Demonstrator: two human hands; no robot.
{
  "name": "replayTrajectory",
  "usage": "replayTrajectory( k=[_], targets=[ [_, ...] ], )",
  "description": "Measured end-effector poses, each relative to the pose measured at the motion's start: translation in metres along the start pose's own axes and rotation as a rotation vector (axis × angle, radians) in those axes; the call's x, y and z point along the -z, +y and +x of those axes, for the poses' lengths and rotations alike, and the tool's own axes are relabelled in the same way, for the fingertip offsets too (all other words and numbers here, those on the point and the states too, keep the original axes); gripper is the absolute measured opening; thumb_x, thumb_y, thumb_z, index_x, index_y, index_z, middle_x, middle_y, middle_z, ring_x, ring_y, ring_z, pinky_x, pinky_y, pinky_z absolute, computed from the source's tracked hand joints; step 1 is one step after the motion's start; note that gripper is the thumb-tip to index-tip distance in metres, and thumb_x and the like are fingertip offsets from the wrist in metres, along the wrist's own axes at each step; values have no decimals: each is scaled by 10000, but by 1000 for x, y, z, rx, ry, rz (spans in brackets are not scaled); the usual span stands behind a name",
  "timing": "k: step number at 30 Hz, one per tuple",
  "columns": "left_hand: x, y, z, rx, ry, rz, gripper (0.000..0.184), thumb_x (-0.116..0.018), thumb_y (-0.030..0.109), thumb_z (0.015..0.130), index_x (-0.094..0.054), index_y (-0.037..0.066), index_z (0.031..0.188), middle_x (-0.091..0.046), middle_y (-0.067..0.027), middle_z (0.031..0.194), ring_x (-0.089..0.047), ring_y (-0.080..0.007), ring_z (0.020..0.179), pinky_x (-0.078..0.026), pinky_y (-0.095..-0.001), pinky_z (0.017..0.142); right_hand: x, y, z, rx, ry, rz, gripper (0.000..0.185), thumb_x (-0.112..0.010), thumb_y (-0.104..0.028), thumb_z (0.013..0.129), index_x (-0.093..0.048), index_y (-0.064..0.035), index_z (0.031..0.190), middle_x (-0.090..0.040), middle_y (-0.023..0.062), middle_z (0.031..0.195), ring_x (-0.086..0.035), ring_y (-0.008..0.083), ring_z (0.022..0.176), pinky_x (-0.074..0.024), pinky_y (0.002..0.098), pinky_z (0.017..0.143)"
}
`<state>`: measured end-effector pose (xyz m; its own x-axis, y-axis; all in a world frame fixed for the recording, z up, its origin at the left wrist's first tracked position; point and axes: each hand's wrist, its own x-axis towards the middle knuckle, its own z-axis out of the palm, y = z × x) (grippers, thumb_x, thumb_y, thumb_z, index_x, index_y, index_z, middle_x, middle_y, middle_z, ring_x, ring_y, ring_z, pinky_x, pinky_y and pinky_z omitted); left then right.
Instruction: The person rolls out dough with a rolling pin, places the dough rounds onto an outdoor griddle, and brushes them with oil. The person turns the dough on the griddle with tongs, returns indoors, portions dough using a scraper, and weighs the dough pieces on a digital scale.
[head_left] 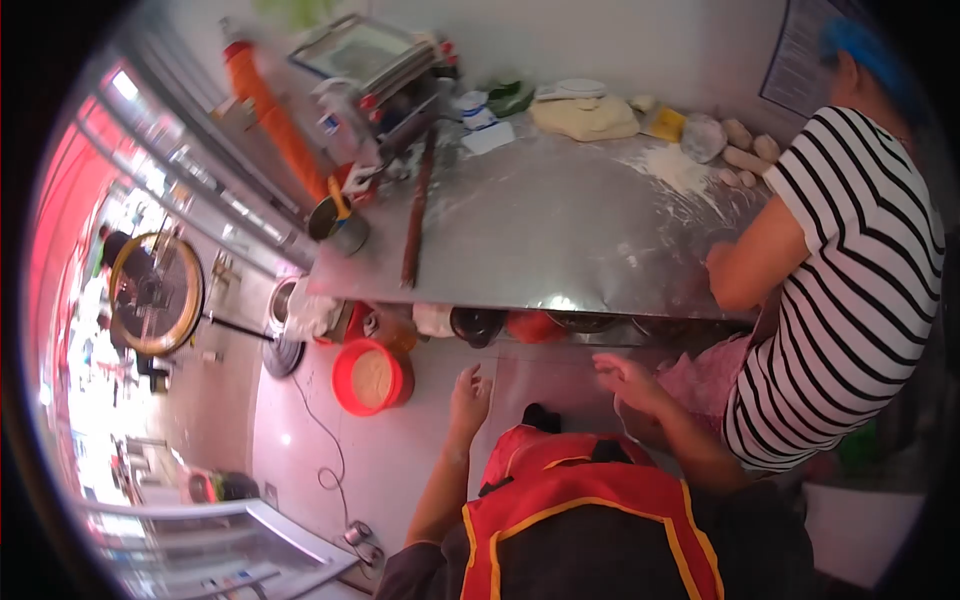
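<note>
Head cam: looks like a between-moves moment, with left hand [468,402] empty and loosely curled, right hand [628,380] empty and open, both short of the steel table [520,230]. Got the red bucket [403,380] on the floor [420,440], left of the left hand; to grab it, would need to bend that way. Can't read the wall poster [805,60] beyond the right hand, way too blurry.

Yellow-edged red apron [590,484], black-striped white shirt [845,290], seemingly orange-red bucket [404,382]
</note>
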<state>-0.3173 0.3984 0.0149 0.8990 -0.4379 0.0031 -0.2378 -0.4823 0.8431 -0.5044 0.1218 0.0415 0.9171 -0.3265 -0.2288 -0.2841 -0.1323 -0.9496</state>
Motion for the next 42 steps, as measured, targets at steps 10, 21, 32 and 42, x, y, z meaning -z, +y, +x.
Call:
replayTrajectory(
  k=[10, 21, 32, 42],
  targets=[
    [-54, 34, 212, -156, 42, 195, 407, -590, 190, 850, -504, -38, 1176, -567, -252, 1094, -539, -396, 1000, -453, -432, 861, 61, 9, 52, -177, 332, 192, 347, -578, -165, 904, -544, 28, 1191, -638, 79, 947, -613, 129, 811, -486, 249, 742],
    [-101, 40, 355, -348, 74, 427, 515, -611, 202, 838, -438, -51, 1251, -448, -248, 1296, -362, -418, 1258, -299, -478, 1050, 96, -40, 196, -193, 384, 685, 391, -592, -218, 910, -522, 8, 1221, -632, 106, 1033, -624, 176, 849, -504, 300, 782],
    [-119, 43, 428, -238, 75, 486, 643, -539, 272, 885, -285, -22, 1397, -294, -204, 1456, -199, -367, 1385, -104, -495, 1139, 191, -88, 610, 57, 414, 1036, 262, -554, -100, 911, -518, 21, 1140, -597, 134, 1073, -608, 211, 951, -506, 281, 870],
    [-115, 55, 435, -151, 11, 528, 650, -544, 281, 859, -305, -15, 1386, -303, -195, 1451, -204, -356, 1385, -105, -510, 1137, 204, -147, 744, -133, 785, 1333, 300, -564, -131, 893, -514, -42, 1176, -582, 110, 1114, -583, 276, 1010, -542, 392, 768]
  ],
)
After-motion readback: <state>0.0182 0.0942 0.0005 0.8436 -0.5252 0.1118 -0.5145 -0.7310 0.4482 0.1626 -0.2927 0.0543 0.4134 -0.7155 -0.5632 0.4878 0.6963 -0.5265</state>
